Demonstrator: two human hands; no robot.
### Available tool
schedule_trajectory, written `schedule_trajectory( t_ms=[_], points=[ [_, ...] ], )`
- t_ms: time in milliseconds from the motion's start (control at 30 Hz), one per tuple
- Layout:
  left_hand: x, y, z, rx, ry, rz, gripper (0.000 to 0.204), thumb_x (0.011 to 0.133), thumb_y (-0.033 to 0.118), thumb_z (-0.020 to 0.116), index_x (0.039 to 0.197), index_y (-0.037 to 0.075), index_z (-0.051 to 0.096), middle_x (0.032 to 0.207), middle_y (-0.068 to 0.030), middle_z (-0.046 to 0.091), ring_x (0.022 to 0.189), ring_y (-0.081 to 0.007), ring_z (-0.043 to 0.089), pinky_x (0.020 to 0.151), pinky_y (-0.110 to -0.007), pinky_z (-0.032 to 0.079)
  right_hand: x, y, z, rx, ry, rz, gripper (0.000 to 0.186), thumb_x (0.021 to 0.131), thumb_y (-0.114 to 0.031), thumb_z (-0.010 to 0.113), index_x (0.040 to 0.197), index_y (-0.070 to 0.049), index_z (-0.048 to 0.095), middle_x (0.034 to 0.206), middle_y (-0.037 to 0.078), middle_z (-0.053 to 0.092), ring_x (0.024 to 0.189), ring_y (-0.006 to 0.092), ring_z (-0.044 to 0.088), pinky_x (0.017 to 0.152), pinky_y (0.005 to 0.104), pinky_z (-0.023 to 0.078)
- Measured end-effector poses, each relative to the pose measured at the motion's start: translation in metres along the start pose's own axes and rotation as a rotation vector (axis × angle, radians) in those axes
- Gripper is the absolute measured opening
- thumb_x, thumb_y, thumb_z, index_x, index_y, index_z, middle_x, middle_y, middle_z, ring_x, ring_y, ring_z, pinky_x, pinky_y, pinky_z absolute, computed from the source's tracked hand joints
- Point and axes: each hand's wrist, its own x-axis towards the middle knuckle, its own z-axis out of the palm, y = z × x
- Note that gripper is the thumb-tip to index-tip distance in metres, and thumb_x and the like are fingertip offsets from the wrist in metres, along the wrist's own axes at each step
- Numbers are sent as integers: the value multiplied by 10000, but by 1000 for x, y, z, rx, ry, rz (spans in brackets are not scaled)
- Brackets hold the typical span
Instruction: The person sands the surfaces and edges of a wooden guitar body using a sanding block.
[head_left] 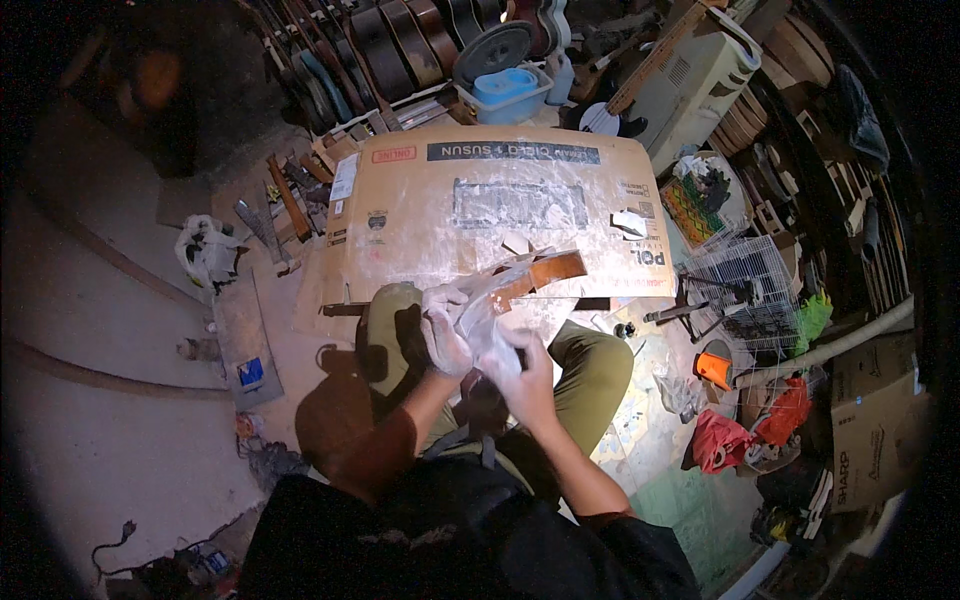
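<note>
Both hands are coated in white dust. My left hand (445, 335) grips the lower-left end of a long, dust-covered wooden piece (550, 268), which slants up to the right with bare brown wood at its upper end. My right hand (523, 368) is closed on the piece's whitened lower part, below and right of my left; what lies under its fingers is hidden. The piece is held over my lap and the near edge of a large, dusty cardboard sheet (400, 200). A small white object (628, 223) lies on the cardboard at the right.
Guitar bodies (380, 50) line the back, beside a tub with a blue container (500, 85). Wooden strips (290, 205) lie left. At right are a wire cage (745, 290), an orange object (714, 368), red bags (722, 440) and a cardboard box (865, 430).
</note>
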Motion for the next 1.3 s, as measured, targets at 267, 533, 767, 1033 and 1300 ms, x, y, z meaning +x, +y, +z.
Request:
schedule_trajectory(
  t_ms=[267,533,767,1033,1300],
  points=[
    [4,10,18,-66,-7,13,542,1057,492,250,997,6,483,1037,-156,518,923,-227,497,861,-367,437,-2,-14,-3,102,1,-20,365,815,-89,766,1114,21,589,977,130,603,946,215,605,853,335,479],
    [-4,-14,6,-110,46,-67,554,1071,464,208,981,4,504,939,-117,513,853,-211,539,813,-357,473,-5,2,0,129,-26,16,394,833,-86,770,1143,28,557,1028,102,596,979,171,585,904,324,458],
    [4,-11,4,67,39,8,580,1066,483,213,976,-7,510,969,-135,516,857,-226,535,813,-378,469,-2,-9,6,109,20,-37,348,821,-108,777,1071,22,573,1012,117,595,957,197,576,874,325,455],
    [13,-1,15,-18,32,26,605,1063,493,199,992,-17,516,919,-138,531,823,-216,532,806,-365,468,7,-3,2,-24,26,-63,388,794,-77,775,1108,20,569,992,152,566,927,266,576,842,365,461],
    [2,-7,8,-13,-3,-10,597,1055,498,219,1014,-16,519,974,-151,542,877,-238,568,841,-381,488,11,13,-3,-61,-3,-53,388,825,-69,760,1138,40,560,1044,122,572,1004,203,563,910,346,440]
  ],
)
